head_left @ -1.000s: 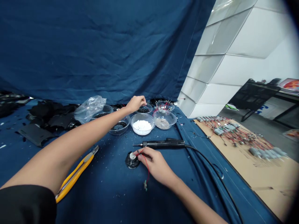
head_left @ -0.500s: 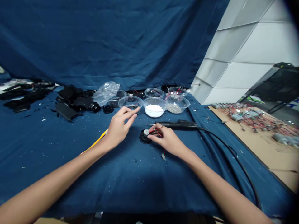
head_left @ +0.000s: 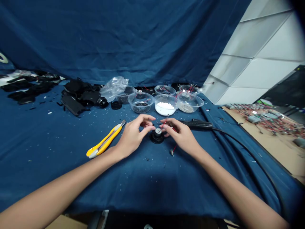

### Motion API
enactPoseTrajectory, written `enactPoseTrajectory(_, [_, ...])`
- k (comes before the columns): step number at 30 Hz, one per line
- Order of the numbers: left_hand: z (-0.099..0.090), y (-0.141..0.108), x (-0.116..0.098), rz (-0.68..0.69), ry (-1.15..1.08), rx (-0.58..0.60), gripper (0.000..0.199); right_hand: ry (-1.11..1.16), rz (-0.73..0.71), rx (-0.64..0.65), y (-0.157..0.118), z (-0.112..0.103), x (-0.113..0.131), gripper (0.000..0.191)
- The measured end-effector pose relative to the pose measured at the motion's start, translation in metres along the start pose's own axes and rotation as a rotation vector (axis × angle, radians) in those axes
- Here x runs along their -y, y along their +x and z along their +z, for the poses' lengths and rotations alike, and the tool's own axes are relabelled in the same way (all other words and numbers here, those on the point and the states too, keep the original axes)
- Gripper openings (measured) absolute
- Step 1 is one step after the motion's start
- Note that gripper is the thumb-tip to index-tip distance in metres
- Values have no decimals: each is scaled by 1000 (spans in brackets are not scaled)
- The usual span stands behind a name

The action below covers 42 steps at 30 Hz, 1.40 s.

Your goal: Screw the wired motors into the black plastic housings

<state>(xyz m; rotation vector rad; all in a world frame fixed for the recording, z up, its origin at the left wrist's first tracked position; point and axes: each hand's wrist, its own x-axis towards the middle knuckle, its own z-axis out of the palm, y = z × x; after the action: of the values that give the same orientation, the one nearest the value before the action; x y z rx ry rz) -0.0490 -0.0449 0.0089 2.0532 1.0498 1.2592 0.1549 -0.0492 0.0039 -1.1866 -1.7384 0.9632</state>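
A small silver motor (head_left: 158, 131) stands upright in a black round plastic part (head_left: 156, 139) on the blue cloth. My left hand (head_left: 134, 135) is just left of it, thumb and index finger curved and apart, with nothing visible between them. On the other side, my right hand (head_left: 184, 135) pinches the thin red wires (head_left: 163, 126) beside the motor; its other fingers are partly hidden. A small connector (head_left: 172, 152) on a red wire hangs below that hand. Behind the right fingers lies a black electric screwdriver (head_left: 199, 125).
A yellow box cutter (head_left: 105, 140) lies left of my left hand. Behind are clear bowls with black screws (head_left: 141, 106), white pieces (head_left: 165, 108) and small grey parts (head_left: 187, 106). Black plastic housings (head_left: 81, 98) are heaped at left. Wired motors (head_left: 267, 116) cover a board at right.
My left hand has come down from near the bowls to the motor's left side, uncovering the box cutter. My right hand stays by the motor and wires. The view has shifted slightly.
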Motion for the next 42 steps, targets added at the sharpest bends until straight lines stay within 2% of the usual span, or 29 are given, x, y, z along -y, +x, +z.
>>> enactPoseTrajectory(4, [-2, -2, -4, 18, 57, 51, 7, -123, -100, 80, 0, 0, 2, 31])
enactPoseTrajectory(7, [-2, -5, -6, 14, 57, 79, 7, -102, -54, 71, 0, 0, 2, 26])
enactPoseTrajectory(14, [5, -13, 3, 174, 224, 228, 9, -66, -19, 6, -1, 4, 6, 19])
enactPoseTrajectory(18, [7, -16, 6, 133, 298, 320, 10, -31, 13, 6, -2, 4, 5, 19])
enactPoseTrajectory(26, [11, -18, 6, 118, 357, 338, 8, -27, 9, -8, -2, 5, 4, 16])
enactPoseTrajectory(33, [10, -18, 7, 218, 440, 364, 10, -22, -3, -19, -2, 6, 2, 16])
enactPoseTrajectory(38, [12, -19, 6, 251, 480, 339, 11, -32, -20, -16, -1, 6, 0, 16])
enactPoseTrajectory(42, [14, -20, 8, 224, 441, 324, 9, -34, -25, -19, -2, 5, 0, 16])
